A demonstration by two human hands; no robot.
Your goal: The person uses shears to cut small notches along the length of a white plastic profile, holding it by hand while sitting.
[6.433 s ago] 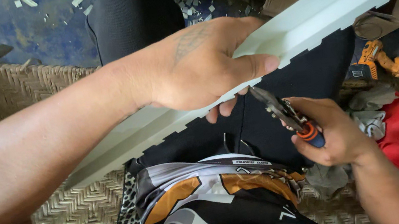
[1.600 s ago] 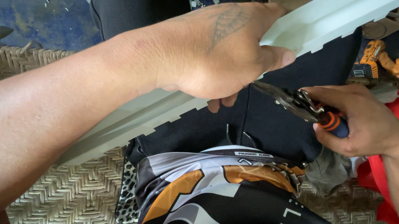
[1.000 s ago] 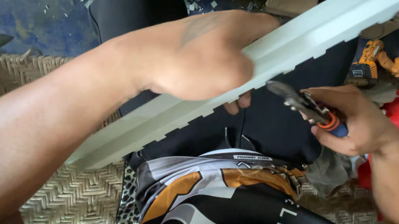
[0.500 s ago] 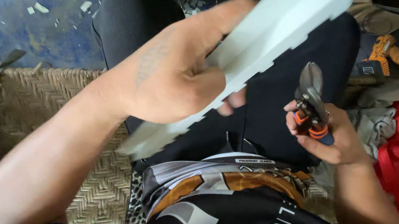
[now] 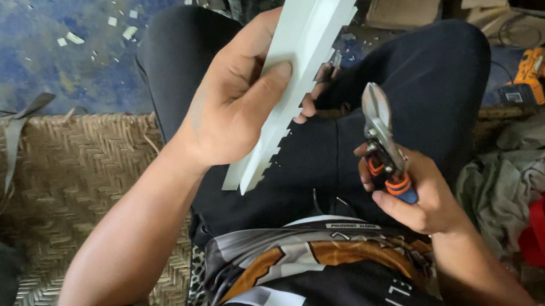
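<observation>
The left hand [image 5: 234, 100] wraps the pale notched strip [image 5: 305, 59], tilting 1 end up; the right hand [image 5: 415, 188] grips metal snips [image 5: 380, 135], blades seemingly shut, clear of it.

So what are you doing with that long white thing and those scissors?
A person sits on a woven mat and grips a long pale metal strip with a notched edge in the left hand, tilted steeply across the lap. The right hand holds metal snips with orange and blue handles, blades pointing up and away from the strip. Small pale scraps lie on the blue floor, and an orange drill sits off to the side.
</observation>
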